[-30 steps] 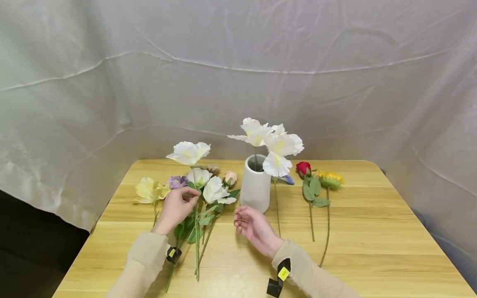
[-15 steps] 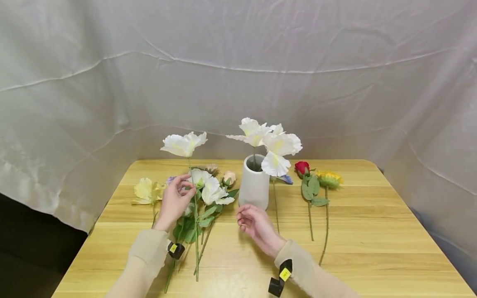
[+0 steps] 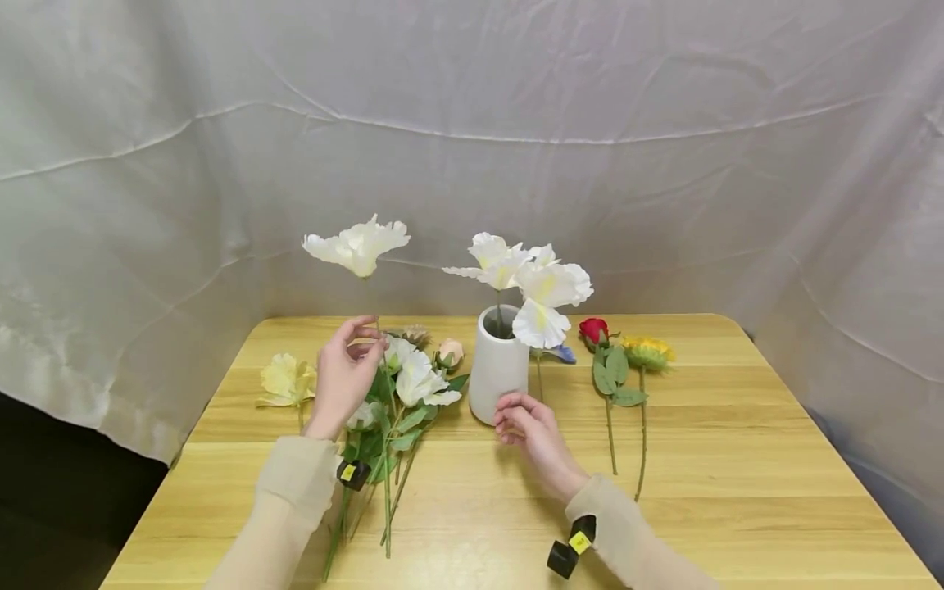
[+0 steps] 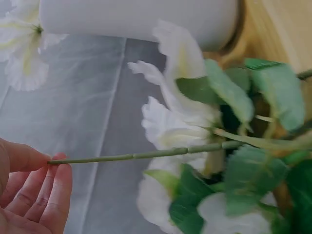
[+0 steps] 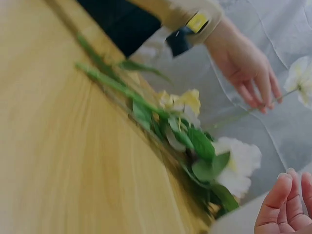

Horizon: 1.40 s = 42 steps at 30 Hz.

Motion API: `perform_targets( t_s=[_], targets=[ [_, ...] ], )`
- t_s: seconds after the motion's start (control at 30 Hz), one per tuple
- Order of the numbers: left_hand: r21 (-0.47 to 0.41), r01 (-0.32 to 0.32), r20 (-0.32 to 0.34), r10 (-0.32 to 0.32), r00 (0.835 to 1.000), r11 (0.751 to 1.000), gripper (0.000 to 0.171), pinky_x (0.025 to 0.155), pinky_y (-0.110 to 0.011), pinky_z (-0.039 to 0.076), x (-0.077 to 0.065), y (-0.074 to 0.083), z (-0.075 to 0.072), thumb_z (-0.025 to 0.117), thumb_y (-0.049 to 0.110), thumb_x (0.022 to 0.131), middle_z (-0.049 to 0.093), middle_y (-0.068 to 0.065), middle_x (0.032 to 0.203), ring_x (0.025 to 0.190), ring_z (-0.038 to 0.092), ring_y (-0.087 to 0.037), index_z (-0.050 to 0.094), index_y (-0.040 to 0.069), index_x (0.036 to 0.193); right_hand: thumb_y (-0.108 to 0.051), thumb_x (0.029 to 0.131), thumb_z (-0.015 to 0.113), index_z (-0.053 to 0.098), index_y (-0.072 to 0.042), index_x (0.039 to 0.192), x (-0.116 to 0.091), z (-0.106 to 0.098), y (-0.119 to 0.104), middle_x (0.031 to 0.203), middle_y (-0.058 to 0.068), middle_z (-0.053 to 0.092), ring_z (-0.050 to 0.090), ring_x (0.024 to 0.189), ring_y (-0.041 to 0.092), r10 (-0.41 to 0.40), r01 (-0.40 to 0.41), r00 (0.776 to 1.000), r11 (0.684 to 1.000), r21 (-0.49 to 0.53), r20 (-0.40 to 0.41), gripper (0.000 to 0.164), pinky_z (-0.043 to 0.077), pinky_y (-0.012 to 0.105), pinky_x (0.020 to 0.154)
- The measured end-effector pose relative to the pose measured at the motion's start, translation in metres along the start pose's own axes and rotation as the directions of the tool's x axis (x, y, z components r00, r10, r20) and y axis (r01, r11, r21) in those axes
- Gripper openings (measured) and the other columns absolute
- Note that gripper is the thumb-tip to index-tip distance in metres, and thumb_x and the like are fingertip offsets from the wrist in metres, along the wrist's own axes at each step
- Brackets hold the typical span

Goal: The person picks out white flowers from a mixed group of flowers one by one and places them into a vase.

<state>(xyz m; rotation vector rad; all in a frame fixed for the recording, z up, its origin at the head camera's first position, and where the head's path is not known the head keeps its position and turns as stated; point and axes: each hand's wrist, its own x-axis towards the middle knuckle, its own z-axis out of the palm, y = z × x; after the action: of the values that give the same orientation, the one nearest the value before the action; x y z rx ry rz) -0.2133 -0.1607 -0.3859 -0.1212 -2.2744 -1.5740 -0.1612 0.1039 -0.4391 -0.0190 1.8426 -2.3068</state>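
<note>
My left hand (image 3: 342,373) pinches the thin green stem (image 4: 117,157) of a white flower (image 3: 357,246) between thumb and fingertips. That flower stands upright with its bloom above the hand, over a pile of flowers. Two white flowers (image 3: 546,291) lean from the mouth of a white vase (image 3: 497,373), one bloom drooping to the right. Beside the vase's lower right side is my right hand (image 3: 542,442), its fingers loosely bent around nothing. Whether it touches the vase cannot be told. The right wrist view catches its fingertips (image 5: 280,190) at the lower right.
Left of the vase lie white blooms (image 3: 422,378), a pale pink rose (image 3: 450,352) and a yellow flower (image 3: 286,379). A blue flower (image 3: 562,354), a red rose (image 3: 593,331) and a sunflower (image 3: 647,352) lie to the right. Grey cloth (image 3: 472,188) hangs behind the wooden table (image 3: 723,434).
My left hand has risen with the white flower, lifting its bloom higher and slightly left. My right hand has shifted right along the vase's base.
</note>
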Motion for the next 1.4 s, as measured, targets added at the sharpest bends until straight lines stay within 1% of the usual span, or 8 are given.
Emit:
perform_targets(
  t_s=[0.2, 0.47, 0.67, 0.9, 1.07, 1.2, 1.33, 1.4],
  targets=[
    [-0.032, -0.053, -0.037, 0.052, 0.998, 0.998, 0.034, 0.073, -0.014, 0.053, 0.002, 0.03, 0.002, 0.061, 0.005, 0.088, 0.065, -0.014, 0.103, 0.091, 0.067, -0.029, 0.056, 0.006, 0.122, 0.006, 0.087, 0.047, 0.053, 0.011, 0.101, 0.005, -0.011, -0.005, 0.085, 0.014, 0.059, 0.057, 0.07, 0.013, -0.188, 0.172, 0.978, 0.971, -0.165, -0.086, 0.016, 0.051, 0.024, 0.063],
    [-0.047, -0.145, -0.076, 0.141, 0.987, 0.988, 0.032, 0.071, -0.014, 0.053, 0.001, 0.086, 0.008, 0.061, 0.002, 0.088, 0.065, -0.019, 0.102, 0.088, 0.066, -0.031, 0.056, -0.002, 0.119, 0.008, 0.084, 0.056, 0.055, 0.006, 0.106, 0.014, -0.023, -0.007, 0.101, 0.021, 0.058, 0.056, 0.088, 0.013, -0.418, 0.337, 0.887, 0.878, -0.341, -0.199, 0.022, 0.049, 0.018, 0.076],
    [-0.125, -0.247, -0.095, 0.236, 0.967, 0.961, 0.031, 0.07, -0.019, 0.055, 0.017, 0.091, 0.018, 0.062, 0.008, 0.088, 0.067, -0.013, 0.1, 0.083, 0.067, -0.018, 0.058, 0.005, 0.119, -0.002, 0.083, 0.067, 0.046, 0.004, 0.121, 0.023, -0.024, -0.008, 0.117, 0.018, 0.052, 0.051, 0.109, 0.03, -0.532, 0.451, 0.831, 0.817, -0.359, -0.165, 0.044, 0.047, 0.041, 0.094],
    [-0.207, -0.405, -0.176, 0.373, 0.911, 0.891, 0.028, 0.061, -0.024, 0.055, 0.025, 0.112, 0.028, 0.062, 0.011, 0.089, 0.066, -0.012, 0.095, 0.08, 0.065, -0.021, 0.058, 0.006, 0.116, -0.027, 0.074, 0.079, 0.04, -0.014, 0.132, 0.038, -0.016, -0.004, 0.131, 0.006, 0.047, 0.045, 0.124, 0.022, -0.537, 0.432, 0.841, 0.742, -0.512, -0.069, 0.071, 0.039, 0.045, 0.106],
    [-0.272, -0.507, -0.253, 0.448, 0.858, 0.818, 0.027, 0.059, -0.025, 0.054, 0.024, 0.129, 0.034, 0.063, 0.008, 0.088, 0.064, -0.015, 0.092, 0.078, 0.065, -0.018, 0.058, 0.001, 0.114, -0.032, 0.07, 0.082, 0.034, -0.016, 0.136, 0.044, -0.011, 0.002, 0.13, 0.007, 0.048, 0.047, 0.121, 0.022, -0.543, 0.403, 0.835, 0.712, -0.574, -0.088, 0.084, 0.038, 0.047, 0.105],
    [-0.29, -0.556, -0.301, 0.477, 0.826, 0.779, 0.026, 0.061, -0.027, 0.056, 0.023, 0.136, 0.039, 0.062, 0.005, 0.088, 0.064, -0.016, 0.092, 0.079, 0.065, -0.018, 0.057, -0.001, 0.113, -0.034, 0.068, 0.083, 0.031, -0.016, 0.138, 0.047, -0.01, 0.006, 0.129, 0.009, 0.05, 0.05, 0.119, 0.025, -0.566, 0.385, 0.819, 0.659, -0.646, -0.089, 0.089, 0.042, 0.047, 0.102],
    [-0.299, -0.586, -0.325, 0.497, 0.805, 0.753, 0.026, 0.062, -0.029, 0.056, 0.025, 0.14, 0.045, 0.061, 0.003, 0.088, 0.063, -0.019, 0.092, 0.077, 0.065, -0.021, 0.056, -0.002, 0.112, -0.034, 0.068, 0.083, 0.032, -0.015, 0.138, 0.047, -0.01, 0.006, 0.129, 0.011, 0.05, 0.052, 0.118, 0.027, -0.583, 0.387, 0.809, 0.625, -0.678, -0.076, 0.089, 0.045, 0.047, 0.099],
    [-0.301, -0.583, -0.318, 0.497, 0.807, 0.755, 0.025, 0.062, -0.031, 0.057, 0.026, 0.141, 0.048, 0.061, 0.004, 0.088, 0.063, -0.019, 0.092, 0.076, 0.065, -0.024, 0.056, -0.002, 0.112, -0.035, 0.068, 0.083, 0.031, -0.017, 0.139, 0.048, -0.009, 0.005, 0.129, 0.01, 0.05, 0.052, 0.117, 0.026, -0.582, 0.382, 0.81, 0.621, -0.685, -0.076, 0.089, 0.045, 0.045, 0.098]
  ],
)
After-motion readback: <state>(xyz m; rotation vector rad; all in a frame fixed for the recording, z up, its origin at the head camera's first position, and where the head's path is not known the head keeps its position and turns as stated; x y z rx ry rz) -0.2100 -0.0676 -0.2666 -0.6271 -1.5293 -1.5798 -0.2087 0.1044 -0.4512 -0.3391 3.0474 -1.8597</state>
